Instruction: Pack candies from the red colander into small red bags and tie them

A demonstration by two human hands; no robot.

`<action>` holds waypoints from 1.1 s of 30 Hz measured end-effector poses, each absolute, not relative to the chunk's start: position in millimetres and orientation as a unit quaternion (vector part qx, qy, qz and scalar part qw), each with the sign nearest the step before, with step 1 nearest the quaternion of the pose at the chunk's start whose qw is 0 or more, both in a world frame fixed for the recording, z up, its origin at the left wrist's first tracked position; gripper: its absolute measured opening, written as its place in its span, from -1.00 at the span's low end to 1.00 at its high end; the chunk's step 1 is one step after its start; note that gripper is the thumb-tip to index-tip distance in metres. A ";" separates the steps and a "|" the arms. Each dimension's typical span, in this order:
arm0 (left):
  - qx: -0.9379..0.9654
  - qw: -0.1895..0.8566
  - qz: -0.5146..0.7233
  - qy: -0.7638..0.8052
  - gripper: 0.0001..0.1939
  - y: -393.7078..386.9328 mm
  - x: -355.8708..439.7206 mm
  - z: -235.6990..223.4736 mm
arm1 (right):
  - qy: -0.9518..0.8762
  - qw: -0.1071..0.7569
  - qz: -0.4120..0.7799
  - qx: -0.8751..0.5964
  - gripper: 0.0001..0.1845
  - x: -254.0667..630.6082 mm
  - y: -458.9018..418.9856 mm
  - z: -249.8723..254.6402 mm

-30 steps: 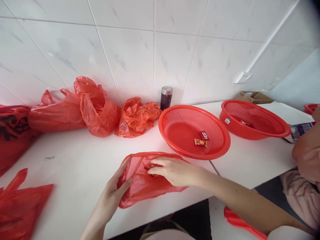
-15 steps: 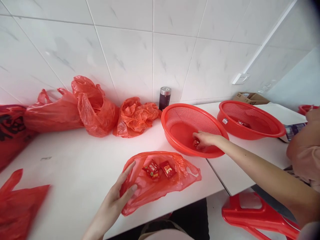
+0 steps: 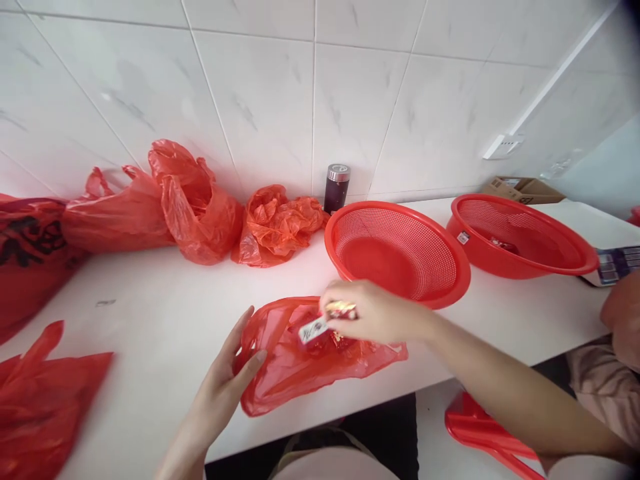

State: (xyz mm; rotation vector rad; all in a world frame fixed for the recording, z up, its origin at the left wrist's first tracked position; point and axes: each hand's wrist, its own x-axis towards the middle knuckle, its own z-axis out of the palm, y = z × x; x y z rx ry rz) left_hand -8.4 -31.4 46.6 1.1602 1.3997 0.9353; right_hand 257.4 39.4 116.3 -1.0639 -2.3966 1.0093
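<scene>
My right hand is shut on small snack packets, a white-and-red one and a gold one, just above a thin red plastic bag lying on the white table. More small red packets show dimly inside the bag. My left hand grips the bag's left edge, its fingers on either side of the rim. Behind my right hand stands a red mesh colander, with no packet visible in it. A second red colander holds a small packet.
Crumpled red bags line the wall, and more red bags lie at the left. A dark thermos stands by the tiles. A cardboard box sits far right, beside a co-worker's arm. A red stool stands below the table.
My right hand has moved from the nearer colander back over the bag, holding packets. The packets seen earlier in that colander are gone. The bag has shifted slightly under my left hand.
</scene>
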 end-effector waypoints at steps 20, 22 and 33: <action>0.533 0.494 0.281 0.627 -0.63 -46.8 -45.9 20.9 | -0.662 0.212 0.290 -0.658 -0.59 320.5 -61.0 60.1; 0.531 0.518 0.265 0.615 -0.60 -42.3 -48.6 23.9 | -0.618 0.204 0.400 -0.645 -0.55 319.1 -63.5 52.5; 0.502 0.377 0.563 0.537 -0.70 5.1 -42.1 143.9 | -0.696 0.525 0.230 -0.433 -0.82 288.3 9.6 175.0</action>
